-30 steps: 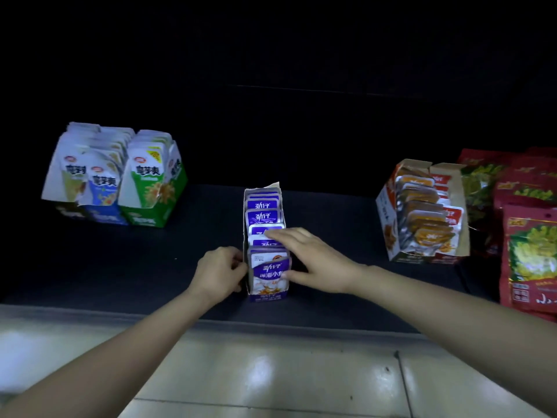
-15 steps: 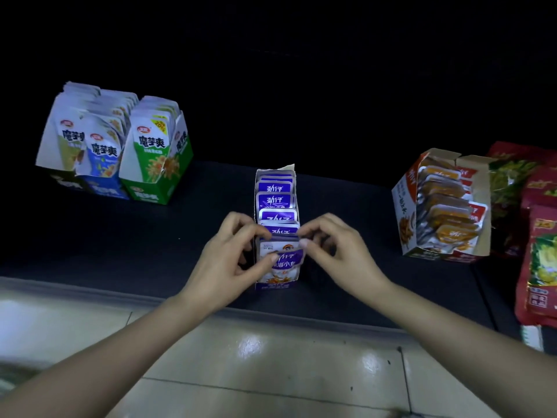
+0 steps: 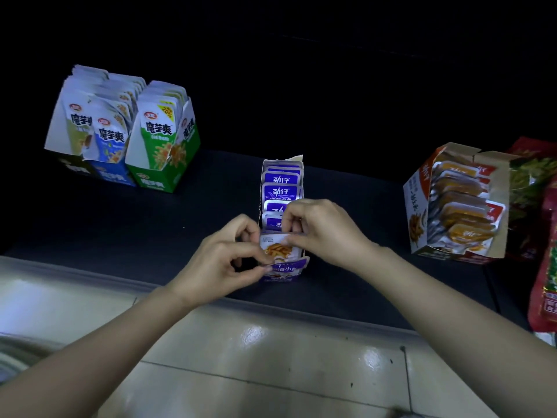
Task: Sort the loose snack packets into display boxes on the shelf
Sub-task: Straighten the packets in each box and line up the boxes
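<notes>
The purple box (image 3: 283, 160) stands mid-shelf (image 3: 135, 230), near the front edge, with purple packets (image 3: 281, 193) filed upright in a row inside. The right hand (image 3: 325, 230) pinches the top edge of the front packet (image 3: 278, 248) between thumb and fingers. The left hand (image 3: 223, 260) pinches the box's front flap (image 3: 286, 269), which tilts forward. Well apart at rear left stand three boxes (image 3: 120, 131) of white packets; an orange box (image 3: 458, 203) sits at right, red bags (image 3: 545, 267) beside it. Pale floor (image 3: 271, 357) lies below.

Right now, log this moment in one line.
left hand: pinches front flap of purple box | right hand: pinches front packet
</notes>
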